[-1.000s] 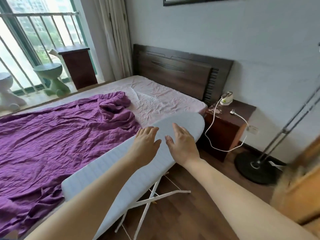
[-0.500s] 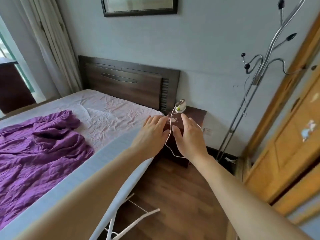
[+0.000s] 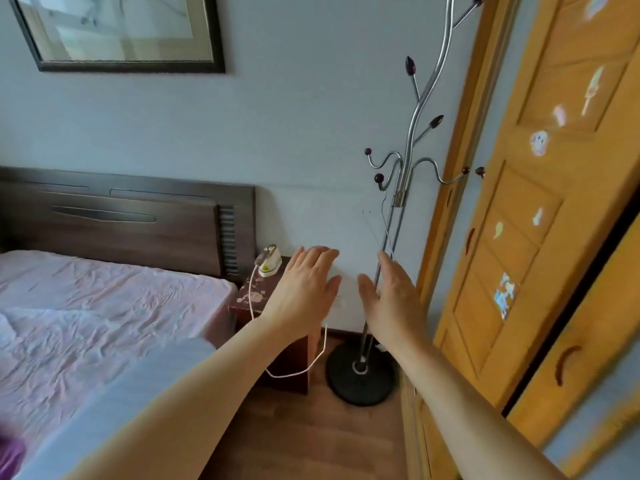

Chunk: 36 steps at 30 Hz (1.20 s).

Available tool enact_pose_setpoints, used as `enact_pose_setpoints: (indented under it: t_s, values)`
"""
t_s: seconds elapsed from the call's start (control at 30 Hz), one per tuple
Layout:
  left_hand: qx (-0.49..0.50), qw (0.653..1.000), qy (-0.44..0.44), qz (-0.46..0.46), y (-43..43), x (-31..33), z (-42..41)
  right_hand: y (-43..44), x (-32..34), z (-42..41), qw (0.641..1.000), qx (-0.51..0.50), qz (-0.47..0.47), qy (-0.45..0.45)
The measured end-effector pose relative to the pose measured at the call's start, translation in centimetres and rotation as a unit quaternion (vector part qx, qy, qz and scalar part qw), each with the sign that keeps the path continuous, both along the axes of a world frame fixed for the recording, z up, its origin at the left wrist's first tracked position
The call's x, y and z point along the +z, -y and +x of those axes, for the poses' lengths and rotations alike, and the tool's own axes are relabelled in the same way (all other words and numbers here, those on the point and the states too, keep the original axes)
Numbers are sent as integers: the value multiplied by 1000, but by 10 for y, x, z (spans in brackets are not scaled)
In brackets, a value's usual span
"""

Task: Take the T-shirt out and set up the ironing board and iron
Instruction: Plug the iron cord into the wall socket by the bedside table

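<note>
The white ironing board (image 3: 114, 396) stands beside the bed at the lower left, partly hidden by my left forearm. A small white iron (image 3: 269, 262) sits upright on the dark nightstand (image 3: 254, 297), and its white cord (image 3: 294, 372) loops down to the floor. My left hand (image 3: 304, 289) is raised in the air just right of the iron, fingers spread, holding nothing. My right hand (image 3: 391, 299) is level with it, also empty and spread, in front of the coat stand's pole. No T-shirt is in view.
A metal coat stand (image 3: 401, 202) with a round black base (image 3: 360, 379) stands between nightstand and orange wooden wardrobe doors (image 3: 540, 237). The bed (image 3: 86, 306) with pink sheet and dark headboard fills the left. A framed picture (image 3: 121, 32) hangs above. Wooden floor lies below.
My view has swung right and up, from the bed and board toward the nightstand, coat stand and wardrobe. Both hands have lifted off the ironing board and now hover in the air.
</note>
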<state>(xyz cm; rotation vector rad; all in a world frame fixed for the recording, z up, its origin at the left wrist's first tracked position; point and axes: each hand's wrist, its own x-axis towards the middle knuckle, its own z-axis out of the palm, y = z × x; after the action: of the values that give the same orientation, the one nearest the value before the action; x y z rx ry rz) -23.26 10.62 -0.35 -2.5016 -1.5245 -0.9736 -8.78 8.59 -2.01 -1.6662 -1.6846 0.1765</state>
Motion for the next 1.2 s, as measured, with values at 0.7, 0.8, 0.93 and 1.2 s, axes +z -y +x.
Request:
enact_pose_setpoints:
  t_s: [0.7,0.8,0.93,1.2]
  values:
    - [-133,990,-27,27,-229,-36,23,-181,-9,14,992,-122,-32,-4]
    - [-124,992,-29,23,-245,-43,31,-209,-16,23,995,-96,-33,11]
    - [-83,996,-23,18,-269,-55,24,-249,-29,22,997,-62,-46,12]
    - [0,999,-39,5,-326,-110,-19,-320,-71,-9,993,34,-108,38]
